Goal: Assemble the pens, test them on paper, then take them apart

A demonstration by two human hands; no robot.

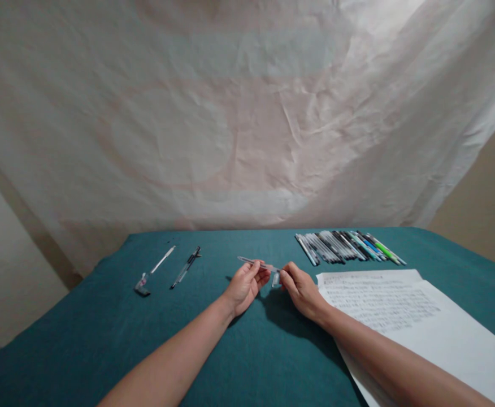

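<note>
A slim, clear-barrelled pen [247, 260] is pinched between the thumb and fingers of my left hand [246, 282], its one end pointing out to the left. My right hand [300, 288] is closed at the pen's other end, fingertips pressed together there. Just below those fingertips shows a small clear piece, perhaps a pen cap [276, 279]; I cannot tell whether it is held or lies on the cloth. The tip at the right hand is hidden by the fingers.
A row of several pens [344, 247] lies at the back right. Handwritten paper sheets [383, 299] lie under my right forearm. On the left are dark-and-clear pens [186, 268], a white stick-like piece [163, 259] and a small crumpled dark item [142, 286]. Teal cloth [103, 339] covers the table.
</note>
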